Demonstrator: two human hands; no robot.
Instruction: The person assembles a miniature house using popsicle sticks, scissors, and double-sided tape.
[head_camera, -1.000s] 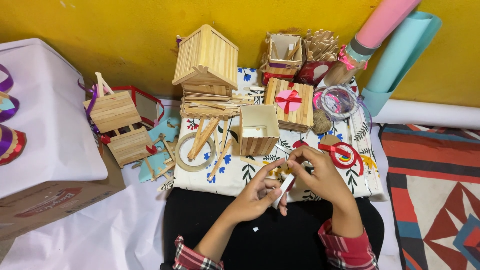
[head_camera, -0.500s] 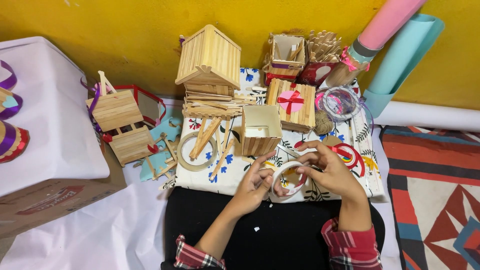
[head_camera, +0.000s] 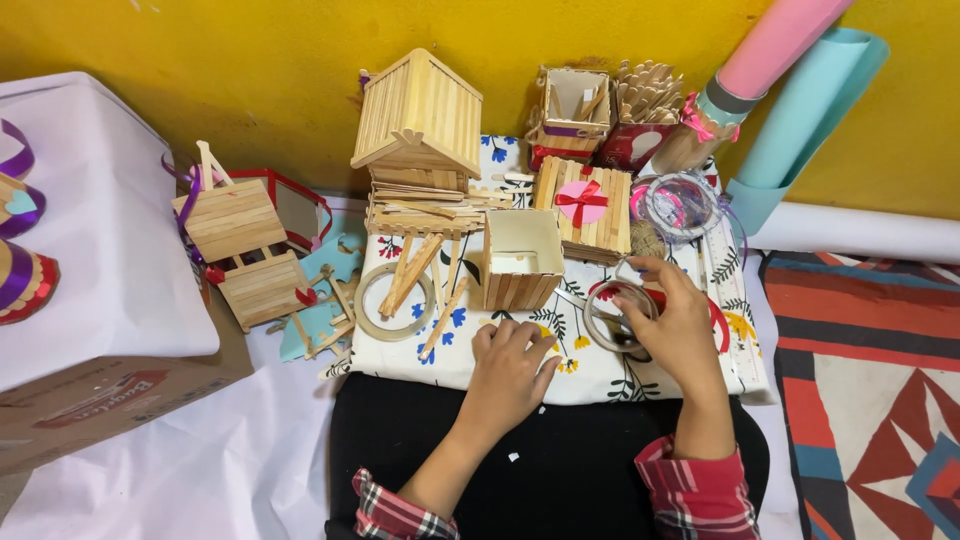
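My right hand (head_camera: 672, 322) rests fingers curled on a clear round tape roll (head_camera: 614, 318) near the front edge of the floral white cloth (head_camera: 600, 375). My left hand (head_camera: 512, 372) lies flat, fingers loosely bent, gripping nothing, just before the open square stick box (head_camera: 520, 262).

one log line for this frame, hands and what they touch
left hand: flat on floral cloth | right hand: on tape roll | nearby: open stick box
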